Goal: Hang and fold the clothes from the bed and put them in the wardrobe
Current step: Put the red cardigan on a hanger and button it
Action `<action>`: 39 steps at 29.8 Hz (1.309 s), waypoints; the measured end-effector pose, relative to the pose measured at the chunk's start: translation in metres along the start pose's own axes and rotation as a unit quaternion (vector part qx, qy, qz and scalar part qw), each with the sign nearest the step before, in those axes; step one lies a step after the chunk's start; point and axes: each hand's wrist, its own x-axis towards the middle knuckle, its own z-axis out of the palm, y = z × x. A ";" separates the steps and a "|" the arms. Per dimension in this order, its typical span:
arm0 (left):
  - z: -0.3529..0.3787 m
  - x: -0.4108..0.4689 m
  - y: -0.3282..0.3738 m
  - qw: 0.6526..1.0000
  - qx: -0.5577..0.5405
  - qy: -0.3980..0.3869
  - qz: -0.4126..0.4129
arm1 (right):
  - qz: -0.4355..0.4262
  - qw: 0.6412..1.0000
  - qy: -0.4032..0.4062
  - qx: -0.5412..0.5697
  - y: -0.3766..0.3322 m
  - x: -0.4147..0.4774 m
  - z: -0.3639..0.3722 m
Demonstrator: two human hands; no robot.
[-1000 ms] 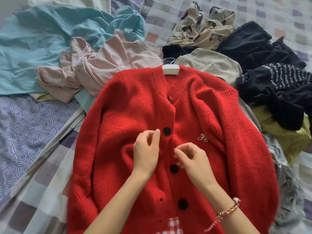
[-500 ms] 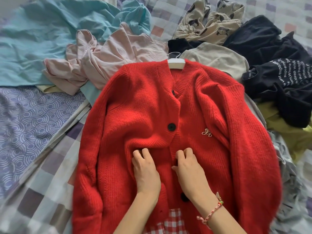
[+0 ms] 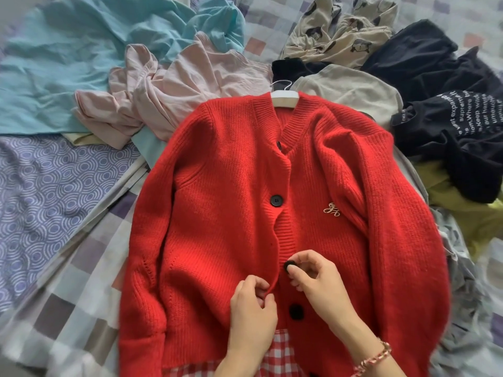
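A red knitted cardigan lies flat on the bed on a white hanger, whose hook pokes out of the collar. It has black buttons down the front and a gold brooch on the chest. My left hand pinches the left front edge of the cardigan low down. My right hand pinches a black button between thumb and fingers, just right of that edge. A second black button sits below, between my wrists.
Loose clothes lie behind and beside the cardigan: a pale pink garment, a light blue one, a beige printed one, a grey one, black ones, a yellow-green one. Checked bedding shows at the left.
Both hands have moved down the cardigan front from the upper button area. They pressed flat on the knit half a second ago; now the right pinches a lower button and the left pinches the edge.
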 end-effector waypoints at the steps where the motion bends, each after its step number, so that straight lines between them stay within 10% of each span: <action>1: 0.002 0.000 0.001 1.000 0.011 -0.014 0.005 | 0.001 1.000 0.000 -0.001 0.000 -0.001 0.000; 7: 0.009 0.022 0.024 0.968 0.133 0.140 0.160 | 0.011 0.999 0.031 0.005 0.001 0.003 0.006; 13: 0.008 0.058 0.043 0.985 0.126 0.102 0.058 | 0.013 0.999 0.024 -0.036 0.000 0.005 0.008; 18: -0.023 0.056 0.027 0.992 -0.100 0.081 -0.004 | 0.075 0.989 0.049 0.116 -0.001 0.003 0.005; 28: -0.016 0.012 0.027 0.990 -0.058 0.053 0.113 | 0.034 0.972 0.039 0.231 -0.025 -0.004 0.009; 39: -0.009 0.013 0.036 0.974 -0.214 0.069 0.012 | -0.013 0.988 0.012 0.156 -0.025 -0.007 0.009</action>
